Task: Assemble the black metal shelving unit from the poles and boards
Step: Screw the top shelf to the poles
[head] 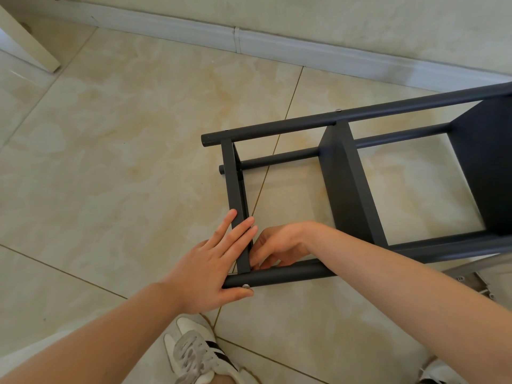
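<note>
The shelving unit (349, 189) lies on its side on the tiled floor (124, 162), filling the right half of the frame and running off the right edge. Its end board (235, 189) faces the wide bare stretch of floor in the left and centre. The left hand (213, 270) lies flat with straight fingers along the lower part of that end board, and its thumb presses the tip of the near pole (288, 274) beside a small screw (245, 286). The right hand (277, 245) reaches inside the corner where end board and near pole meet, fingers curled down against the joint; whether they pinch anything is hidden. The far pole (332, 120) runs close to the baseboard (277, 48) along the top. A white furniture leg (30, 42) stands in the upper left, well apart. A white shoe (194, 353) sits just below the left hand, and a grey metal part (476, 275) lies by the near pole at the right edge.
</note>
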### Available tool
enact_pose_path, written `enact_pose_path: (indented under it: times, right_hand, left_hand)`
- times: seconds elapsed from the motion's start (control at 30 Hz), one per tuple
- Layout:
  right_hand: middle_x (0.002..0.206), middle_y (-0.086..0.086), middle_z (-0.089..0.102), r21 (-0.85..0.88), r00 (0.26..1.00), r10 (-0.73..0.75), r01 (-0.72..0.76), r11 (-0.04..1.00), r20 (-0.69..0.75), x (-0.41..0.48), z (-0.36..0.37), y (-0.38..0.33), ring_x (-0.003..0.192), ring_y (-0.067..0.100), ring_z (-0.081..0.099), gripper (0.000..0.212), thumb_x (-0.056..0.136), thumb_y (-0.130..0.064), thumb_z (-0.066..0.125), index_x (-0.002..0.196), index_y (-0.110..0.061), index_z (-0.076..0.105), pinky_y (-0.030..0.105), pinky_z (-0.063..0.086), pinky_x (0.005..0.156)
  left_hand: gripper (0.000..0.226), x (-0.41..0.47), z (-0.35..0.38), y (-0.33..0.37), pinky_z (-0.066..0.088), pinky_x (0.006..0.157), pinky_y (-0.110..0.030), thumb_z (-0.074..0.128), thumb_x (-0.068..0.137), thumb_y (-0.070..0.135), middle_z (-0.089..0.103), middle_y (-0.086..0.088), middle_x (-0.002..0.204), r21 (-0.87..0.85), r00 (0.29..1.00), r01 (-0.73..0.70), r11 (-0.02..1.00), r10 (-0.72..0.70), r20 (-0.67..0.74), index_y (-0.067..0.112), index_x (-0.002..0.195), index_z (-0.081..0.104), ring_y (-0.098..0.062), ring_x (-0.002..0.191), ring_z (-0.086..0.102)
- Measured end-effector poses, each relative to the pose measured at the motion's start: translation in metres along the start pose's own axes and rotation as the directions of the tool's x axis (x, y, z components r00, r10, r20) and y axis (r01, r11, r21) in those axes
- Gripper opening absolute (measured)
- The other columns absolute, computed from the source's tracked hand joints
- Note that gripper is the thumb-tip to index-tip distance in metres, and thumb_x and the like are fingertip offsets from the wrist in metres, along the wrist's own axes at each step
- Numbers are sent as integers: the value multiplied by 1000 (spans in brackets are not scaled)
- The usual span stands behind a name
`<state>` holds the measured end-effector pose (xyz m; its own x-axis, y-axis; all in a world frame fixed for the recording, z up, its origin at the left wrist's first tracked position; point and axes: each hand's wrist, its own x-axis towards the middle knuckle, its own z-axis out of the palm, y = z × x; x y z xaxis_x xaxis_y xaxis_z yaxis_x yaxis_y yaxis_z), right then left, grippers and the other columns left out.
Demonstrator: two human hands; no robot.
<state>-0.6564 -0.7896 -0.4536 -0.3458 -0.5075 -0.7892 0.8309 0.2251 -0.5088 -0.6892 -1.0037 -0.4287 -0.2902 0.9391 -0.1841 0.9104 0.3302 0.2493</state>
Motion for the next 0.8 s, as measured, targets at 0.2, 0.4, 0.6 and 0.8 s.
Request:
enact_pose_path:
  times: [0.2, 0.4, 0.6, 0.8]
  right_hand:
    - [101, 2, 71, -12, 1000, -4, 4, 1000, -23, 2, 2, 1, 107, 22, 65, 8, 93, -17, 64, 90, -18, 71, 33, 51, 91]
    - [96, 4, 69, -26, 999, -10, 10, 1000, -35, 5, 4, 0, 98, 21, 66, 6, 93, -15, 63, 97, -15, 68, 33, 52, 91]
    - [88, 2, 69, -30, 998, -59, 59, 998, -22, 3, 2, 1, 89, 18, 63, 8, 92, -15, 63, 96, -13, 69, 32, 52, 87]
    - [82, 1, 70, 20, 999, -46, 46, 999, -2, 2, 1, 3, 81, 16, 64, 10, 93, -11, 64, 87, -13, 71, 31, 52, 84]
  left_hand:
    - [99, 0, 1, -1, 31, 108, -32, 31, 90, 81, -14, 7, 167, 9, 1000, 8, 1000, -8, -11, 23, 159, -10, -23, 152, -18]
    - [99, 0, 2, 0, 27, 111, -36, 30, 90, 81, -16, 8, 167, 9, 1000, 9, 1000, -9, -8, 24, 159, -11, -22, 152, -18]
    - [97, -1, 1, -1, 21, 114, -36, 23, 88, 83, -24, 12, 164, -9, 1000, 5, 1000, -5, 5, 30, 156, -21, -19, 150, -25]
    - [97, -1, 2, -1, 22, 113, -34, 23, 88, 83, -25, 12, 164, -1, 1000, 11, 1000, -11, 3, 30, 155, -22, -20, 150, -25]
